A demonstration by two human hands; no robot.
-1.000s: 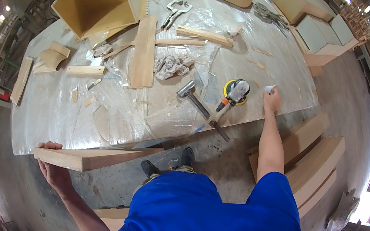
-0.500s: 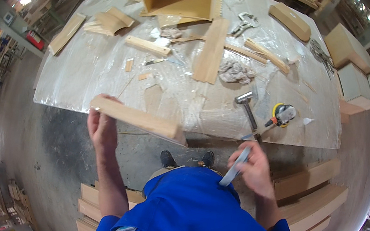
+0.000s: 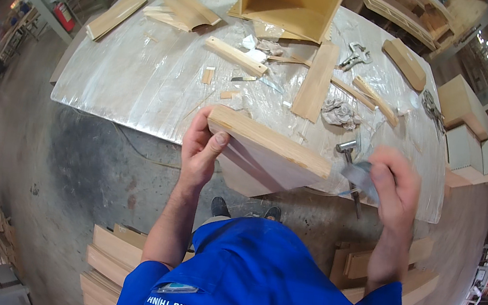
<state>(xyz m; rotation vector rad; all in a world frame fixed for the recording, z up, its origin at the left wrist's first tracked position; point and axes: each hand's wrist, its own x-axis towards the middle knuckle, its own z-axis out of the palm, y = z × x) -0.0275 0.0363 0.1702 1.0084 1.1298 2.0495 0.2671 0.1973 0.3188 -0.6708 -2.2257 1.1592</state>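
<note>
My left hand [image 3: 199, 151] grips one end of a wooden panel [image 3: 270, 142], thumb on its near face and fingers behind. The panel is held up in front of the table's near edge, its long narrow edge turned upward, with brownish rough spots along it. In my right hand [image 3: 398, 187], just off the panel's right end, is a thin grey-blue sheet [image 3: 360, 176], pinched between thumb and fingers; it looks like sandpaper, though blur leaves its kind unsure. Behind that hand lies a hammer [image 3: 346, 146], partly covered.
The plastic-covered table [image 3: 110, 84] carries an open wooden box [image 3: 290, 3], loose wood strips [image 3: 235, 58], a flat board [image 3: 316, 81], a crumpled rag [image 3: 340, 113] and a metal clamp [image 3: 355, 57]. Stacked panels [image 3: 114, 253] stand on the floor by my left side, others [image 3: 419, 283] by my right.
My left hand has brought the panel to the right and tilted it so its broad face shows. My right hand has risen toward the table with the sheet, covering the sander. The view has shifted.
</note>
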